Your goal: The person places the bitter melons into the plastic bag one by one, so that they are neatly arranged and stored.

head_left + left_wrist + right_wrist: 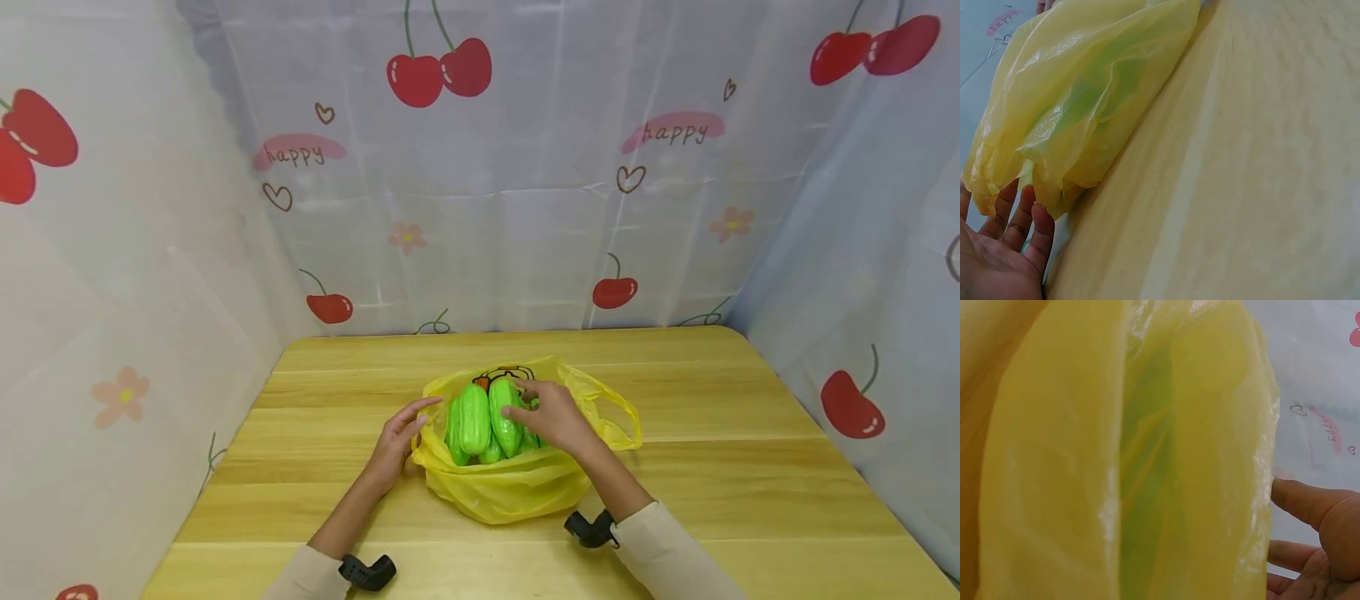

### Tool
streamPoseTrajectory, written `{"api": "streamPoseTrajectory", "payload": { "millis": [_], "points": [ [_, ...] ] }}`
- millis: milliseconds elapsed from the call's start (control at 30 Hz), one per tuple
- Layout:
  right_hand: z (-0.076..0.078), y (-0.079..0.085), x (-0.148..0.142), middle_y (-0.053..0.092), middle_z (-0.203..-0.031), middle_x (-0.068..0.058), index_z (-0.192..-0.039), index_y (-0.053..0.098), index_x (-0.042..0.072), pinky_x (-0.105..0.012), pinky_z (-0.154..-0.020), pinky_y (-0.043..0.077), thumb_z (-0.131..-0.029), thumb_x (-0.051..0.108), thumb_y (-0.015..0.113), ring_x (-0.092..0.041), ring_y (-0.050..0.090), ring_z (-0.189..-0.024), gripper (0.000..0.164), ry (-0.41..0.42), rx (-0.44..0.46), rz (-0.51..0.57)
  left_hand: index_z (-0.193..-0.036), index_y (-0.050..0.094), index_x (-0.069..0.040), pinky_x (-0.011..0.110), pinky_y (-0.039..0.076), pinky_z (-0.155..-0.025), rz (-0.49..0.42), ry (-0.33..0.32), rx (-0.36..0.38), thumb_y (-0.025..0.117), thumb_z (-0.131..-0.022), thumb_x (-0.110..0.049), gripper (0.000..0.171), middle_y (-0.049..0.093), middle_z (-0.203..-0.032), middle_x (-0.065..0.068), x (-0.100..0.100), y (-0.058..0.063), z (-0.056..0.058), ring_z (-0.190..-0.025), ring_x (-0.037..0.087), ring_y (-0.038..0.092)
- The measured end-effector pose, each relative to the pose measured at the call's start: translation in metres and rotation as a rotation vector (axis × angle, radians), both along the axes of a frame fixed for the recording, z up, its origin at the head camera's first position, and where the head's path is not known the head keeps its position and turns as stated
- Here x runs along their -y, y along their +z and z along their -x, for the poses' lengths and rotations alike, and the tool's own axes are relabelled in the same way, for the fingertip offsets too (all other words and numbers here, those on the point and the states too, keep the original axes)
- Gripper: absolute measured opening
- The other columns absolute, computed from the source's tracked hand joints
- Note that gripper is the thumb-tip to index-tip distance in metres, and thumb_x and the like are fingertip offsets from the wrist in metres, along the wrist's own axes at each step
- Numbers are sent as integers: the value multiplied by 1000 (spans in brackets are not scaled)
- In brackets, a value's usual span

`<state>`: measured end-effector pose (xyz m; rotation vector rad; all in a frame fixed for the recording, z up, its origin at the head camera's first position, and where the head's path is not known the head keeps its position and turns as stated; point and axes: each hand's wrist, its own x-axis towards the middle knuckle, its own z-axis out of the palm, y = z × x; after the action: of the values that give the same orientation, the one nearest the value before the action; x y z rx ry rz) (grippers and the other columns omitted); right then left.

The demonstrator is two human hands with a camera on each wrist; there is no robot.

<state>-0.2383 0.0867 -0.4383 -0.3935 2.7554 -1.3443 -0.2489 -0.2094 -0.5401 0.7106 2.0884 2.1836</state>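
Observation:
A yellow plastic bag (502,492) stands with its mouth spread wide. Inside lie several bright green, ridged, cucumber-like pieces (474,421); two lean upright side by side, the others partly hidden beneath. My left hand (393,442) is at the bag's left rim, fingers extended; in the left wrist view those fingers (1040,240) meet the bag's crumpled edge. Over the bag's right side reaches my right hand (551,412), thumb and forefinger spread beside the right upright green piece (505,425). In the right wrist view, yellow plastic hides most of that hand's fingertips.
A bag handle loop (626,417) flops to the right over the wooden table (712,500). Cherry-printed curtains (510,208) enclose the table at the back and both sides. Black wrist cameras (367,573) sit on both wrists.

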Motion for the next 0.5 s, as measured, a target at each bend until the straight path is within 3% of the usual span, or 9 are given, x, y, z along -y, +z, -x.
{"api": "streamPoseTrajectory", "payload": {
  "millis": [67,133,267,367,500],
  "points": [
    [-1,2,0,69,-119,-21,-142,58,2,-32,-61,53,-93,29,75,-22,69,-85,59,-19,-50,-49,-147,49,-1,23,52,-91,-11,12,24,41,-111,-25,44,41,-154,19,0,1,0,-118,9,55],
    [-3,5,-1,72,-111,-16,-142,58,1,-30,-55,48,-94,30,75,-18,64,-69,59,-49,-79,-88,-148,49,-3,28,50,-101,-22,16,45,37,-112,-30,47,40,-156,17,-1,2,1,-132,14,50],
    [-6,10,-3,64,-69,-5,-144,56,3,-27,-41,31,-96,35,71,-11,32,-40,59,-95,-127,-197,-150,49,-9,33,49,-103,-17,39,86,33,-112,-41,53,42,-156,14,-2,5,2,-133,20,51],
    [-8,16,-3,48,-52,1,-143,58,4,-25,-40,25,-97,38,69,-9,26,-39,58,-105,-192,-280,-150,50,-12,37,54,-96,-5,79,98,31,-111,-44,54,46,-150,17,2,8,4,-127,25,55],
    [-10,27,-6,43,-49,3,-140,61,4,-25,-39,23,-97,42,67,-10,25,-40,58,-107,-259,-337,-151,50,-13,40,58,-85,20,142,98,27,-112,-44,55,49,-143,19,13,11,9,-117,34,55]
  ]
}}
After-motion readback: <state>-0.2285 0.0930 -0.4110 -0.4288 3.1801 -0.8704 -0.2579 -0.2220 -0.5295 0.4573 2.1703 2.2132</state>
